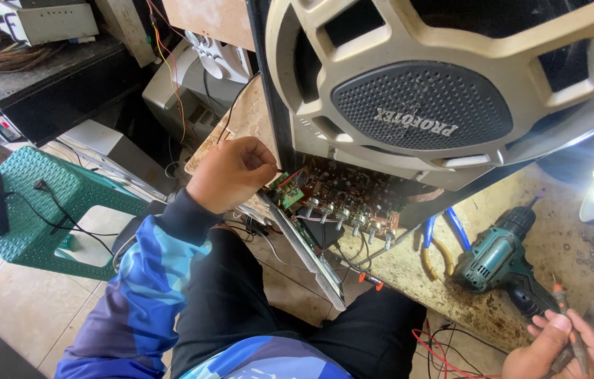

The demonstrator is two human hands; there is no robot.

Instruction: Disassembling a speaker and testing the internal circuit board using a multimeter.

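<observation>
**Two hands at an opened speaker cabinet**

Largest first: your speaker cabinet [451, 98] lies tilted on the workbench [409, 270], its control panel [307, 256] swung down and hanging over your lap. That part is done; the circuit board [342, 196] and its row of knob shafts are exposed but remain seated inside. A cordless drill [500, 260] lies idle on the bench, near your right side. Your left hand [230, 172] is closed to a pinch at the board's left edge; what it grips I cannot tell. Your right hand [556, 347], low and well apart, is curled round a screwdriver [567, 316].
</observation>
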